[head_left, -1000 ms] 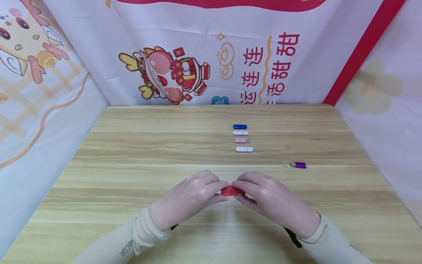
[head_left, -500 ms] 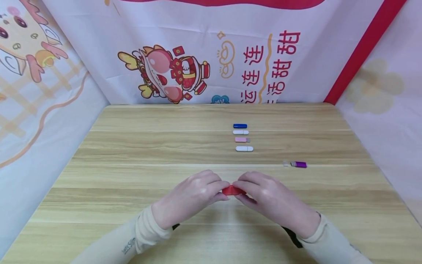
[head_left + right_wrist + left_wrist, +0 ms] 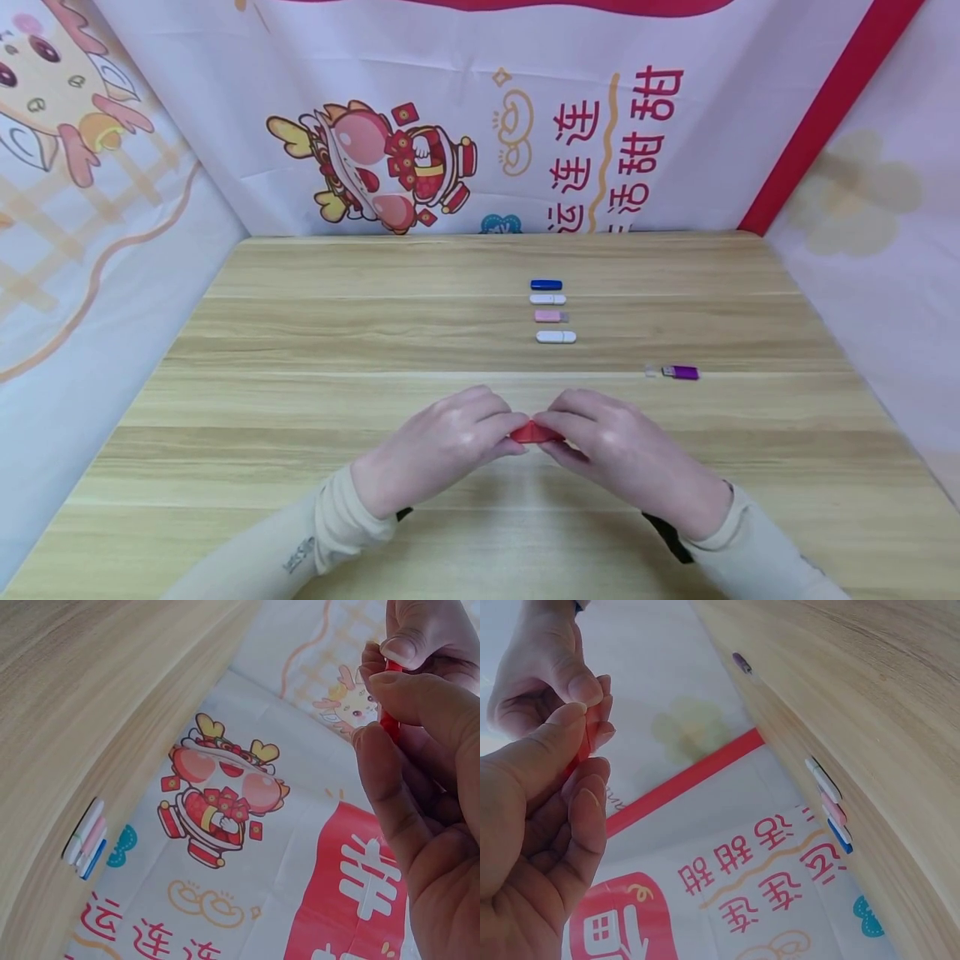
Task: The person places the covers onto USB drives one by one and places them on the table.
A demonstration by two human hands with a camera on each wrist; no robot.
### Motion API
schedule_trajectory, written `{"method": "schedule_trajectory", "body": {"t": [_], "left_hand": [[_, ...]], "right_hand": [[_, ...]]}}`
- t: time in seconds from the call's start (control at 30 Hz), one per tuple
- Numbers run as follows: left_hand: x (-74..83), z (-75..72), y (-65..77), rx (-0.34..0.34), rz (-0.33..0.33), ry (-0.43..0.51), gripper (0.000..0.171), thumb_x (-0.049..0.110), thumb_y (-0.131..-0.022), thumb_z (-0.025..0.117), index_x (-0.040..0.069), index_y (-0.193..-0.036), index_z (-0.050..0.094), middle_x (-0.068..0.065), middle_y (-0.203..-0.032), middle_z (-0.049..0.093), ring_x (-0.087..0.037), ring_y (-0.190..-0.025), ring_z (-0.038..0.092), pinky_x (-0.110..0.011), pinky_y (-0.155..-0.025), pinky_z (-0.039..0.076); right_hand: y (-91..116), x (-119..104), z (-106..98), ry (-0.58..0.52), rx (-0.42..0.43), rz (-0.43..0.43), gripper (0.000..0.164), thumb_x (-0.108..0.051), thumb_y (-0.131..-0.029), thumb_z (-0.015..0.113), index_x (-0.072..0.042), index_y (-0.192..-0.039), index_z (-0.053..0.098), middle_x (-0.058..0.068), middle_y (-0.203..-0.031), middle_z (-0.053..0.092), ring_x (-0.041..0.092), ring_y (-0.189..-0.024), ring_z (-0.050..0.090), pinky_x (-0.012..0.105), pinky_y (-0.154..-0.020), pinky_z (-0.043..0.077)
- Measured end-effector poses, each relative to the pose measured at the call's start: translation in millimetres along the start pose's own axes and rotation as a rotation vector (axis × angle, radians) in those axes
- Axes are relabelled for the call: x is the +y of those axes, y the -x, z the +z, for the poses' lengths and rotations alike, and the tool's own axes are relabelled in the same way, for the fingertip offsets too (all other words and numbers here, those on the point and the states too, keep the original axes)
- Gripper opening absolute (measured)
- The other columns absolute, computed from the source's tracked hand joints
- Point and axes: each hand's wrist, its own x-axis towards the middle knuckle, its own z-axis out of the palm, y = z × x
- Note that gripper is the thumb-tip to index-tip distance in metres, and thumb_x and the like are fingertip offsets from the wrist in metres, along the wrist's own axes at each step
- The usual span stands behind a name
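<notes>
Both hands meet over the near middle of the table at a small red USB stick (image 3: pixel 536 432). My left hand (image 3: pixel 442 446) pinches its left end between thumb and fingers, while my right hand (image 3: pixel 633 454) pinches the right end the same way. A seam line crosses the red stick (image 3: pixel 591 729) between the two grips in the left wrist view. Fingers cover most of its ends. In the right wrist view, the thumbs lie close together on the red body (image 3: pixel 389 724).
Farther back lies a column of USB sticks: a blue one (image 3: pixel 546 285), a white one (image 3: pixel 547 299), a pink one (image 3: pixel 550 317) and another white one (image 3: pixel 556 337). To the right is a purple USB stick (image 3: pixel 681 372), its plug bare, beside a small clear cap (image 3: pixel 650 372). Printed cloth walls surround the table (image 3: pixel 300 333).
Both hands and the red USB stick have shifted slightly to the right in the head view, still pinched at both ends. The other USB sticks lie where they were.
</notes>
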Motion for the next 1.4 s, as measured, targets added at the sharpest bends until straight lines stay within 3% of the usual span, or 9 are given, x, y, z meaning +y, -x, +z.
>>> {"method": "schedule_trajectory", "body": {"t": [0.37,0.8,0.93,1.13,1.4], "left_hand": [[-2.3,1.8,-2.3,0.028,0.045,0.003,0.023,0.018,-0.084,0.080,0.003,-0.100,0.073,0.000,-0.086,0.065,-0.009,-0.078,0.060,-0.014,-0.076,0.051],[-3.5,6.5,-5.9,0.018,0.045,-0.007,0.022,0.019,-0.085,0.079,0.004,-0.101,0.073,0.001,-0.086,0.064,-0.008,-0.079,0.060,-0.013,-0.076,0.050],[-5.5,14.7,-7.6,-0.031,-0.014,0.060,0.023,0.019,-0.085,0.080,0.004,-0.100,0.073,0.000,-0.087,0.067,-0.009,-0.079,0.061,-0.014,-0.077,0.051],[-15.0,35.6,-14.9,-0.177,-0.194,0.214,0.019,0.018,-0.088,0.077,0.005,-0.102,0.074,-0.001,-0.089,0.071,-0.008,-0.078,0.062,-0.015,-0.076,0.052],[-38.1,62.6,-39.5,-0.294,-0.346,0.317,0.013,0.018,-0.091,0.074,0.008,-0.098,0.075,0.000,-0.086,0.072,-0.003,-0.070,0.060,-0.013,-0.068,0.050]], "right_hand": [[0,1,-1,-0.020,0.048,-0.044,0.033,-0.003,-0.067,0.090,-0.004,-0.097,0.075,0.001,-0.090,0.068,0.008,-0.076,0.062,0.016,-0.070,0.054],[2,2,-2,-0.019,0.043,-0.005,0.034,-0.002,-0.065,0.091,-0.004,-0.095,0.076,0.000,-0.088,0.067,0.008,-0.074,0.062,0.015,-0.070,0.054],[3,7,1,-0.023,-0.008,0.051,0.028,-0.004,-0.069,0.090,-0.004,-0.094,0.076,-0.001,-0.086,0.066,0.006,-0.072,0.060,0.014,-0.068,0.053],[5,25,7,-0.035,-0.138,0.202,0.020,-0.006,-0.077,0.085,-0.005,-0.095,0.076,-0.001,-0.086,0.067,0.006,-0.072,0.060,0.016,-0.067,0.054],[2,61,11,-0.021,-0.226,0.345,0.020,-0.008,-0.077,0.085,-0.007,-0.096,0.077,0.000,-0.088,0.068,0.009,-0.075,0.062,0.024,-0.070,0.057]]}}
